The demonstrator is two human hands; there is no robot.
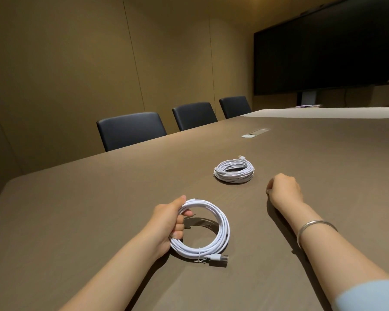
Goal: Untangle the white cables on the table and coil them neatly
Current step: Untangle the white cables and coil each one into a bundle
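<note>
On the brown table (99, 209) the left hand (166, 223) grips one coiled white cable (213, 232), with the fingers curled round the left side of the loop and the thumb on top of it. This near coil stands a little tilted, its right part resting on the table, and a thin tie binds it at the near side, just beside its USB plug (220, 258). The right hand (283, 189) rests on the table to the right, its fingers curled into a loose fist that holds nothing (a silver bangle (312, 227) sits on that forearm). The second white coil (234, 170) lies flat farther away, between the two hands and apart from both, with a small plug end pointing to the far side. Three dark chairs (130, 129) stand along the far left edge of the table, and a large black screen (323, 48) stands at the far right.
</note>
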